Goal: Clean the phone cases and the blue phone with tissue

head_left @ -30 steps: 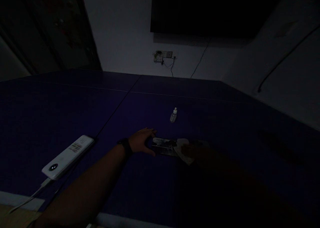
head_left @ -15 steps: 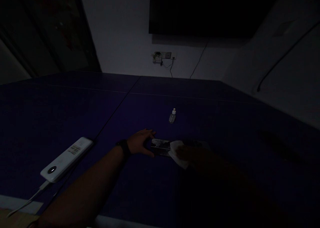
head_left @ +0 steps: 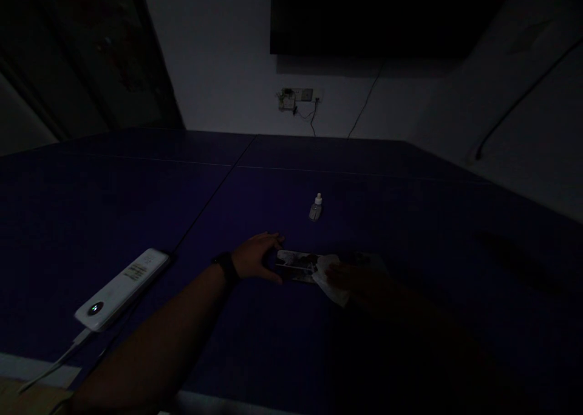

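Dark blue covers the whole desk (head_left: 113,208) before us, and the room is very dim, so much detail is lost.

At our nine o'clock, near the front edge, lies a long white power bank (head_left: 122,289) with a small lit spot at its near end and a pale cable (head_left: 54,361) trailing off toward seven o'clock.

Moving toward the centre, our left hand (head_left: 257,257) reaches out at about twelve o'clock, a dark band on the wrist. Its fingers curve in a wide span around the left end of a flat dark phone (head_left: 296,265), thumb on the near edge, pinning it to the desk.

Just to the right, a white cloth (head_left: 328,276) lies over the phone's right part. Our right hand (head_left: 359,278) rests on that cloth, but it sits in deep shadow and we cannot tell whether it grips the cloth or only presses on it.

Beyond the phone, at twelve o'clock and well apart from both hands, a small clear dropper bottle (head_left: 316,208) stands upright.

We judge these risks: the left hand holds only one end, so a firm wipe could make the phone pivot or slide. A wide sweep away from us might tip the light bottle. In this darkness, smears could easily go unseen.
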The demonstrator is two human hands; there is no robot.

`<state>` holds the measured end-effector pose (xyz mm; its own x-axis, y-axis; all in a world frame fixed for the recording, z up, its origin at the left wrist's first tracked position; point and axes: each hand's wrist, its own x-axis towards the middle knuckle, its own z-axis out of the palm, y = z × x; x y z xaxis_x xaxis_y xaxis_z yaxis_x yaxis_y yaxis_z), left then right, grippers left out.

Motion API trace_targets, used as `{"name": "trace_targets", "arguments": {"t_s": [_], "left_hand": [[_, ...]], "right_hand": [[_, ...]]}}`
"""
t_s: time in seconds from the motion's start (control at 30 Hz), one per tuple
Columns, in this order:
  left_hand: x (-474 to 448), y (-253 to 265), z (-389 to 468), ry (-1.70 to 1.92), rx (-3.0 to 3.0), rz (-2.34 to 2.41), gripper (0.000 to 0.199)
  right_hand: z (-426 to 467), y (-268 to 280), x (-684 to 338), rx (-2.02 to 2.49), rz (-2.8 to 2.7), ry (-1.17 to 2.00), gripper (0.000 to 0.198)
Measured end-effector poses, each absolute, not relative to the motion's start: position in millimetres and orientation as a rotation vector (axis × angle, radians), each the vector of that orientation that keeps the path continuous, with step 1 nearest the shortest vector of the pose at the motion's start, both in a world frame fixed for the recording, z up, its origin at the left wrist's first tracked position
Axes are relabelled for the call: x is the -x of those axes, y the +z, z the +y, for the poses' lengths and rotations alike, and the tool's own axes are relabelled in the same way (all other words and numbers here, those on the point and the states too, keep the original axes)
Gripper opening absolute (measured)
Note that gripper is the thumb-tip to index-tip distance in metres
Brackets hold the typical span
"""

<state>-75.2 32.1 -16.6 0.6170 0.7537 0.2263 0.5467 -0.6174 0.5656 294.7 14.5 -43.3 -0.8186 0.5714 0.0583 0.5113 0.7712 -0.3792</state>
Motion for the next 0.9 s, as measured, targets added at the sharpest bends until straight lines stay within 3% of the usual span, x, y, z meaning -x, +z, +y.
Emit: {"name": "trace_targets", "arguments": {"t_s": [0.33,0.63,0.9], "left_hand": [[75,-16,32,0.636,-2.414,1.018,0.072],[75,-16,32,0.604,-2.393,1.041,0.075],[77,-20,35,0.600,-2.389,1.019,0.076]], "right_hand": [[6,-37,-294,0.837,-2.796,0.411,0.059],[0,-19,-225,0.650,-2.924,0.457,0.065],[10,-32,-299,0.884,-2.836,0.418,0.058]]}}
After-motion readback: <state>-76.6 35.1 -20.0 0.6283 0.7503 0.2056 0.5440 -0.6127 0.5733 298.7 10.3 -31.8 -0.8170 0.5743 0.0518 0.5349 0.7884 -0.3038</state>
